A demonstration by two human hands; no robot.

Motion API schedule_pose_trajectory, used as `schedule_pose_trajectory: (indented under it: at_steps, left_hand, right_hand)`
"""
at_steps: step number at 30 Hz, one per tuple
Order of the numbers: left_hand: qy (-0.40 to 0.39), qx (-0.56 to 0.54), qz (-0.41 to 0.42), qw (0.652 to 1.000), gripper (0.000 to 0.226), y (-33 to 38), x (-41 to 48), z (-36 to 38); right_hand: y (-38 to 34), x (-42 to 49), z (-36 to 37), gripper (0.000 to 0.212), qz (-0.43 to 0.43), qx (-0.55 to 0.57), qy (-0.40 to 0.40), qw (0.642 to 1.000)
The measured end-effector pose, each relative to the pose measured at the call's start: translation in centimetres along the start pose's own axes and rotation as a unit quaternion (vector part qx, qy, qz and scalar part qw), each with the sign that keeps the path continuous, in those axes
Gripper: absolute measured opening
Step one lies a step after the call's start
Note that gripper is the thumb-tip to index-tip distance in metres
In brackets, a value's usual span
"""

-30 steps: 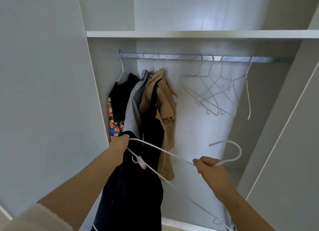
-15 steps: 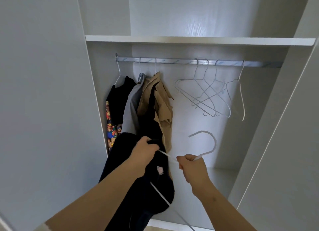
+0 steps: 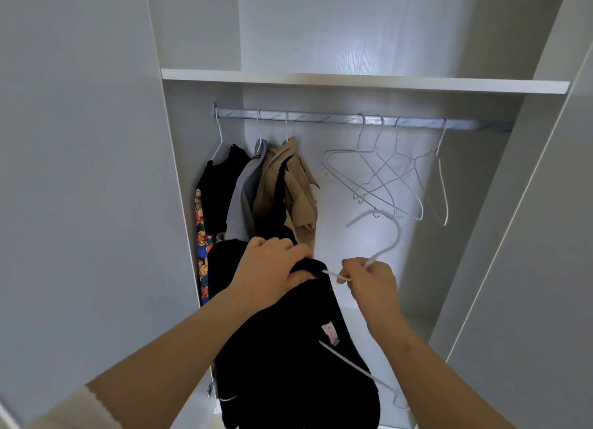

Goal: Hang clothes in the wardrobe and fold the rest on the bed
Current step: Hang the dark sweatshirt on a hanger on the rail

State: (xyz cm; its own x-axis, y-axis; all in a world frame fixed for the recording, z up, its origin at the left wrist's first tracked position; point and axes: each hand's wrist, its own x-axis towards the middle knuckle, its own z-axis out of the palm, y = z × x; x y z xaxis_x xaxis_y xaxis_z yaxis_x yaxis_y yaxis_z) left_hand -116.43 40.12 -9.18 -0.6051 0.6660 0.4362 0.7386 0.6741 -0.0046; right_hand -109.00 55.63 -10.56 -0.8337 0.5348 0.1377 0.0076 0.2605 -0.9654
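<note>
Left hand [image 3: 269, 268] grips black garment [image 3: 288, 348]; right hand [image 3: 369, 279] pinches white hanger [image 3: 390, 236], its shoulder hidden inside garment

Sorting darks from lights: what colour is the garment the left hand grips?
The garment is black, seen in the head view.

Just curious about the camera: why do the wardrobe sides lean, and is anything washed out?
Head view: wide-angle lens splays the wardrobe sides; pale glare on the back panel above the shelf; black garment too dark to show folds; left hand, right hand and white hanger sharp.
</note>
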Motion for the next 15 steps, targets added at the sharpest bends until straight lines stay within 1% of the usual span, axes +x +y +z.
schedule_pose_trajectory:
  at_steps: [2,4,5,6,7,8,10,12,13,15]
  left_hand:
    - [0.011,-0.062,-0.027,0.998,0.034,0.3,0.0,0.5]
    - [0.04,-0.127,-0.062,0.989,0.03,1.0,-0.1,0.8]
    - [0.057,-0.148,-0.076,0.984,0.028,1.3,0.0,0.8]
    - [0.076,-0.163,-0.089,0.98,0.027,1.6,0.2,0.7]
    - [0.093,-0.168,-0.097,0.977,0.026,1.9,0.5,0.6]
    - [0.108,-0.173,-0.099,0.974,0.026,2.1,0.7,0.3]
    - [0.13,-0.195,-0.1,0.967,0.024,2.2,1.3,-0.2]
    - [0.152,-0.206,-0.103,0.961,0.023,2.0,1.7,-0.8]
    - [0.166,-0.205,-0.112,0.958,0.023,1.7,1.9,-1.1]
    - [0.198,-0.207,-0.136,0.948,0.021,0.9,2.0,-1.7]
  right_hand:
    - [-0.1,0.3,-0.4,0.024,-0.059,-0.033,0.064,0.996]
    - [-0.2,-0.1,-0.5,0.01,-0.143,-0.057,0.152,0.976]
    - [-0.1,-0.6,-0.3,0.016,-0.182,-0.068,0.191,0.962]
    - [0.2,-1.0,-0.2,0.025,-0.216,-0.085,0.207,0.95]
    - [0.6,-1.3,0.1,0.031,-0.228,-0.101,0.193,0.949]
    - [0.9,-1.5,0.3,0.032,-0.223,-0.111,0.152,0.956]
    - [1.1,-1.5,0.9,0.023,-0.166,-0.09,0.044,0.981]
    - [1.1,-1.4,1.1,0.015,-0.098,-0.017,-0.046,0.994]
    - [1.4,-1.3,1.1,0.014,-0.078,0.015,-0.09,0.993]
    - [1.8,-1.4,0.9,0.011,-0.056,0.044,-0.202,0.977]
